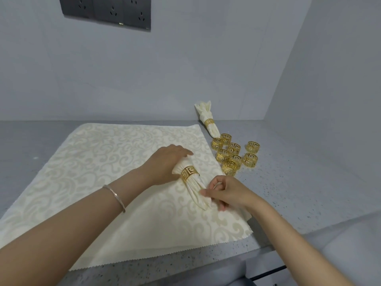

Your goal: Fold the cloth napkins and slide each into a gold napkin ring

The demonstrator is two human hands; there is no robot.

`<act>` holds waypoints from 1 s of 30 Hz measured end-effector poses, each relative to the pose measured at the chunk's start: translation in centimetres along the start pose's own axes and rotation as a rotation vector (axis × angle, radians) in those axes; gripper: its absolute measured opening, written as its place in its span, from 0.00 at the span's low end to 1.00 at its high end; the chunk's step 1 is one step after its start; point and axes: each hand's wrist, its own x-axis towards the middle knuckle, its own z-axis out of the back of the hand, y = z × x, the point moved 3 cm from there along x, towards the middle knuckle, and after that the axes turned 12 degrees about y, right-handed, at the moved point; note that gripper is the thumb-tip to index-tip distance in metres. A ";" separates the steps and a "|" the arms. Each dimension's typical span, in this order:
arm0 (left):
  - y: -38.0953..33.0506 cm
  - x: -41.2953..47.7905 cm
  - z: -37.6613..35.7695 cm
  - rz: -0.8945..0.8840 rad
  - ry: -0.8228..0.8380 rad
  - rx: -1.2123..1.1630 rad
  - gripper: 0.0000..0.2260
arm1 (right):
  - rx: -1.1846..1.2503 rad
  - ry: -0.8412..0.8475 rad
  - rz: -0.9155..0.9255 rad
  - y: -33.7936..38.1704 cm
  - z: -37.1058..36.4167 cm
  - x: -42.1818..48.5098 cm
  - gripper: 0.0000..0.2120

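At the left of the frame, the flat napkins lie spread in a stack on the surface, waiting to be folded. At centre, my left hand, with a bracelet on its wrist, wraps its curled fingers over the gathered upper end of the folded napkin, which rests on top of the flat stack. The gold ring is already threaded on and sits nearer that upper end, just beside my left hand. The long axis of the folded napkin runs from upper left to lower right in the frame. Its narrow tail points to the lower right, and the bore of the ring lies along that axis. Just right of centre, my right hand pinches the tail between thumb and forefinger. I judge the step in hand to be seating the ring and dressing the pleats. The next move calls for a light pull along the axis while the left hand braces the upper end, so that the ring does not skew; then the piece should be set aside. To the right, the finished napkin lies against the back wall, and the loose rings stand in a cluster near it.
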 end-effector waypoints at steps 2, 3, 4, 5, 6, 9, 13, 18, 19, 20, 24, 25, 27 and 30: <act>0.9 -0.9 -0.1 0.240 -0.106 -0.193 0.19 | -0.047 -0.109 0.015 0.3 0.7 0.7 0.16; 1.5 -1.0 -0.3 0.375 -0.106 -0.284 0.17 | -0.076 -0.172 0.043 0.4 1.0 1.2 0.16; 2.1 -1.0 -0.7 0.494 -0.057 -0.365 0.17 | -0.131 -0.221 0.070 0.7 1.2 1.7 0.16; 2.5 -0.7 -1.2 0.556 0.019 -0.442 0.17 | -0.186 -0.245 0.092 1.1 1.2 2.2 0.18; 2.8 -0.5 -1.7 0.569 0.084 -0.517 0.17 | -0.208 -0.248 0.107 1.6 1.0 2.8 0.19; 2.5 0.2 -2.2 0.565 0.075 -0.659 0.07 | -0.137 -0.223 0.093 2.6 -0.2 4.2 0.27; 1.1 0.7 -2.0 0.536 -0.098 -0.958 0.16 | -0.134 -0.238 0.010 2.7 -1.0 5.8 0.30; 0.2 0.7 -1.1 0.532 -0.171 -1.197 0.22 | 0.272 -0.218 0.110 2.3 -0.4 5.8 0.27; 0.1 0.8 -1.0 0.514 -0.175 -1.204 0.23 | 0.314 -0.203 0.143 2.2 -0.4 5.7 0.25; 0.0 0.9 -0.8 0.492 -0.179 -1.211 0.23 | 0.339 -0.199 0.169 2.2 -0.4 5.5 0.22; -0.7 1.1 -0.8 0.429 -0.203 -1.238 0.20 | 0.366 -0.241 0.200 2.1 -0.2 5.7 0.12; -0.8 1.1 -0.9 0.424 -0.216 -1.247 0.19 | 0.367 -0.256 0.195 2.2 -0.1 5.8 0.10; -0.8 1.2 -0.9 0.416 -0.222 -1.254 0.16 | 0.337 -0.293 0.178 2.4 0.1 5.8 0.09; -0.8 1.6 -1.1 0.406 -0.201 -1.266 0.11 | 0.232 -0.365 0.168 2.7 0.6 6.1 0.10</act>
